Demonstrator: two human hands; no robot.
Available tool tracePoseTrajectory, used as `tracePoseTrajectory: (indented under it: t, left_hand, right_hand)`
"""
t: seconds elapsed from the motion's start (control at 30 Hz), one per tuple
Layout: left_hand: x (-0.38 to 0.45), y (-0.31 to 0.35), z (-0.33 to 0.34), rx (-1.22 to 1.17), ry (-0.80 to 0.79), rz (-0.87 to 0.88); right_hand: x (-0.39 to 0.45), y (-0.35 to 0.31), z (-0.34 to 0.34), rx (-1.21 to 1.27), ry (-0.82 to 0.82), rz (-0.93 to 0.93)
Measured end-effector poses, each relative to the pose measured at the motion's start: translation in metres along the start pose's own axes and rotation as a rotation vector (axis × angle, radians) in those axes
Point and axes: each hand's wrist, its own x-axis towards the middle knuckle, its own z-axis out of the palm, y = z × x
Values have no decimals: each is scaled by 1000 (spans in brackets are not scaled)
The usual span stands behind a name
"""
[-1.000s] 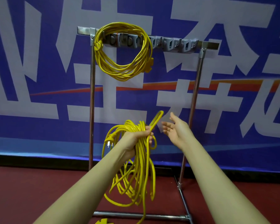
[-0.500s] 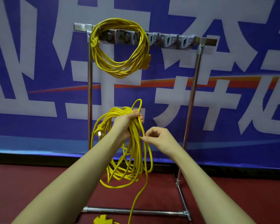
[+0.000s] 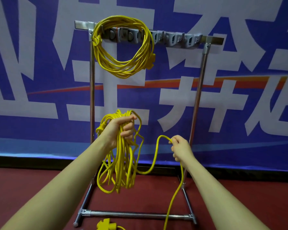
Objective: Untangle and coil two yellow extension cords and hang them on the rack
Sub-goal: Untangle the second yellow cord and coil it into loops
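One yellow extension cord (image 3: 123,67) hangs coiled on the left hooks of the metal rack (image 3: 213,39). My left hand (image 3: 121,128) is shut on the top of a second yellow coil (image 3: 121,171), whose loops dangle in front of the rack. To the right and lower, my right hand (image 3: 179,148) grips the loose strand of that cord (image 3: 155,156). The strand runs from the coil up into my fist, then drops to the floor. Its yellow socket end (image 3: 105,225) lies on the floor by the rack's base bar.
Grey hooks (image 3: 189,39) on the right half of the rack bar carry nothing. Behind the rack hangs a blue banner (image 3: 239,97) with large white characters. The floor (image 3: 23,188) is dark red. The rack's base bar (image 3: 136,214) lies near my feet.
My right hand has moved right and down, pulling out a length of the loose strand. My left hand with the coil stays at about the same place.
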Motion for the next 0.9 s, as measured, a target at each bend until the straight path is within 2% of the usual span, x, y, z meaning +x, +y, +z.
tracePoseTrajectory:
  t: [0.1, 0.23, 0.37, 0.43, 0.57, 0.77, 0.9]
  left_hand:
    - [-2, -3, -6, -24, -90, 3]
    - [-3, -5, -10, -9, -158, -3]
    - [-4, -4, -16, -14, -155, 8]
    - [-4, -3, -21, -19, -141, 26]
    - [-5, -1, -24, -41, -138, 30]
    - [1, -2, -15, -70, -112, 35]
    - [3, 5, -3, -78, -12, 44]
  right_hand:
    - [0, -1, 9, 14, -109, 120]
    - [-2, -4, 12, -118, -223, 96]
    - [-1, -3, 1, -115, -109, -54]
    - [-1, -1, -2, -169, -136, -63]
    - [-2, 9, 4, -278, -292, -63]
    - [-26, -18, 35, -3, -664, -320]
    - [-31, -30, 44, -18, -673, -401]
